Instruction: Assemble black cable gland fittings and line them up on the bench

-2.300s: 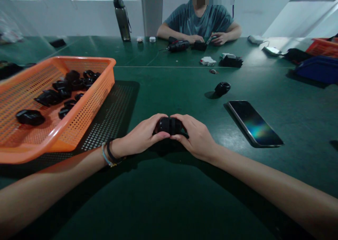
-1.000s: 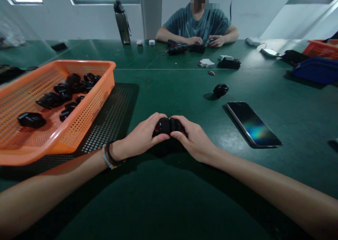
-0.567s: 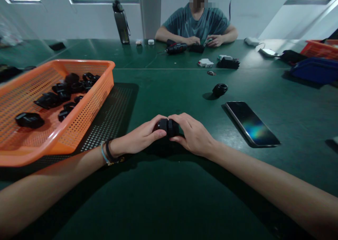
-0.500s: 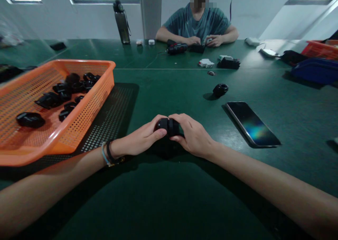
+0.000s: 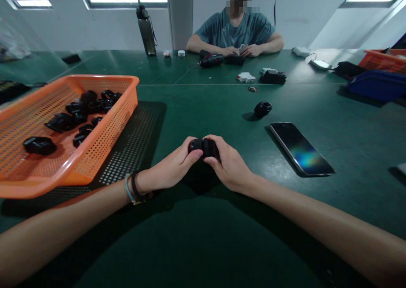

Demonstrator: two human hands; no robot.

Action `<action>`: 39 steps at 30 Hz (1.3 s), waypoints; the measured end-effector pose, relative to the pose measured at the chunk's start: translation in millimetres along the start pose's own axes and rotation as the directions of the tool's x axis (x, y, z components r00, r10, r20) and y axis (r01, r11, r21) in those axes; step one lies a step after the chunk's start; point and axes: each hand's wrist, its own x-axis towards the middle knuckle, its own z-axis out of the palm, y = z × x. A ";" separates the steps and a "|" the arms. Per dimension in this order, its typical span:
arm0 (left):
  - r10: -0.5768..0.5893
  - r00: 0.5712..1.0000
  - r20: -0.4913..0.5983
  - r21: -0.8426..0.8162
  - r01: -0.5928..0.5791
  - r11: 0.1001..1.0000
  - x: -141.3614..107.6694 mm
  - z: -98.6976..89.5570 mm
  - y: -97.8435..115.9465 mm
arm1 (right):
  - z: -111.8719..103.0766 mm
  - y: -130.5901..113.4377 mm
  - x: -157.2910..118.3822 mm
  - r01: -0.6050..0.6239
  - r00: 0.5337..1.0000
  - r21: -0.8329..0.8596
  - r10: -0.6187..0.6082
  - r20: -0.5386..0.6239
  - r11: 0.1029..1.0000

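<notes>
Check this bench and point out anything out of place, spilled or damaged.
One black fitting lies loose on the green table, near the phone, apart from similar parts in the orange basket. No spill or damage is visible.

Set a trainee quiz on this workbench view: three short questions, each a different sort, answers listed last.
1. Multiple choice. What are the left hand and the right hand both gripping?
A) the power drill
B) the black plastic fitting
C) the water bottle

2. True or false. The smartphone lies on the green table, to the right of the right hand.

3. Fill in the blank. The orange perforated basket, with several black parts in it, stands on the person's ____ side.

Key: 1. B; 2. True; 3. left
</notes>
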 end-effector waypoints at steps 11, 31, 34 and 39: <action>0.019 1.000 0.008 0.117 -0.019 0.993 0.7 -2.0 0.8 | -1.8 -10.5 2.3 -0.234 0.971 0.125 0.225 0.077 0.964; 0.050 0.998 0.026 0.057 -0.051 0.997 2.8 -2.6 -5.8 | -2.4 0.5 2.6 -0.053 0.998 0.050 0.052 0.029 0.997; 0.062 0.998 0.009 0.076 -0.062 0.995 0.8 -1.7 -5.8 | -1.5 -4.1 1.3 -0.105 0.994 0.086 0.103 0.031 0.991; 0.055 0.998 0.002 0.117 -0.055 0.992 -0.4 -2.2 -3.6 | -1.4 -12.0 0.1 -0.227 0.973 0.153 0.217 0.075 0.962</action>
